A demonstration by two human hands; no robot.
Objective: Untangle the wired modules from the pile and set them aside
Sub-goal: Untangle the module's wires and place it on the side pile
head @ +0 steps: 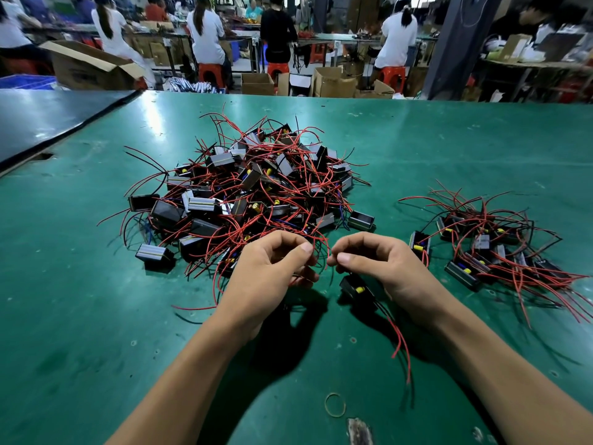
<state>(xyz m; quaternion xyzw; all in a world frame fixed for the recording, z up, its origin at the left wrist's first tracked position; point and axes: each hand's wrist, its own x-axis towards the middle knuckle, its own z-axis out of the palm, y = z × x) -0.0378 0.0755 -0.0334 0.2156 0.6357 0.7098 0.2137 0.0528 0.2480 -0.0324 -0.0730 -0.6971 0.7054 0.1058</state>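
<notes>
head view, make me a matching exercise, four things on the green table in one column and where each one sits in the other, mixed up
1 big tangled pile
2 smaller group of modules
3 rubber band
4 black module with yellow part

a under the right hand
b table centre
c table's right side
d nearest the camera

Pairs: 1-b, 2-c, 3-d, 4-a

Desk [96, 316] green, scuffed. Pile [244, 194] at 12 o'clock: black modules, red wires, yellow parts. Stools [210, 73] orange-red. Rubber band [335, 404] tan.
</notes>
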